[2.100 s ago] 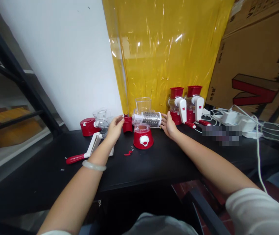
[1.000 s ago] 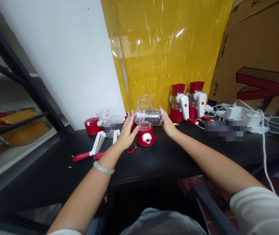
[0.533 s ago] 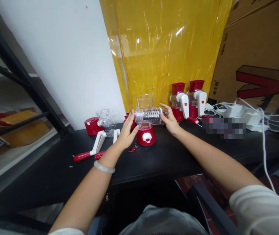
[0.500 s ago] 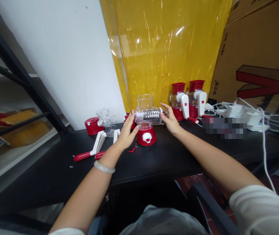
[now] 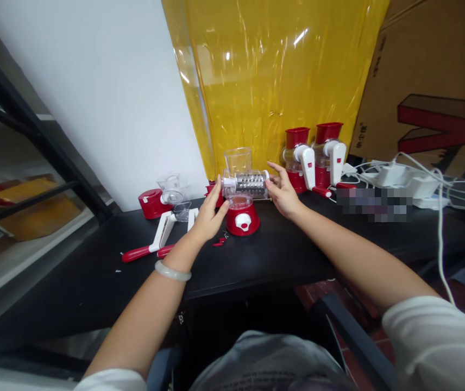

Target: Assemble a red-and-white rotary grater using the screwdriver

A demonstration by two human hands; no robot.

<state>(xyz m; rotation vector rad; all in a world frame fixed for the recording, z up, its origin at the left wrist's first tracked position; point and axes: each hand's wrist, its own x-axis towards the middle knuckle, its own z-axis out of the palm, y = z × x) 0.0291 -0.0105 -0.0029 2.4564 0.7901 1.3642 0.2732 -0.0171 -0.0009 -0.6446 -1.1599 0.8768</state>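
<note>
A rotary grater with a red base [image 5: 243, 219] and a clear housing [image 5: 238, 161] stands upright in front of me. Its perforated metal grater drum [image 5: 251, 184] lies sideways in the housing, a white rim at the right end. My left hand [image 5: 210, 214] is open, fingers straight, laid along the housing's left end. At the opposite end, my right hand [image 5: 284, 194] is spread, with the thumb against the drum's rim and the index finger sticking up. Whether any right fingers grip behind the rim is hidden. Small red and metal pieces [image 5: 219, 241] lie by the base.
To the left are a red grater base [image 5: 151, 203], clear housing parts [image 5: 171, 190] and a white crank with a red handle [image 5: 137, 254]. Two assembled graters [image 5: 296, 157] stand at the back right. White chargers and cables [image 5: 414, 182] lie beyond them, before a cardboard box [image 5: 428, 70].
The view has tilted slightly, so everything sits a little higher in the picture. Both hands keep nearly the same places at the ends of the housing and drum.
</note>
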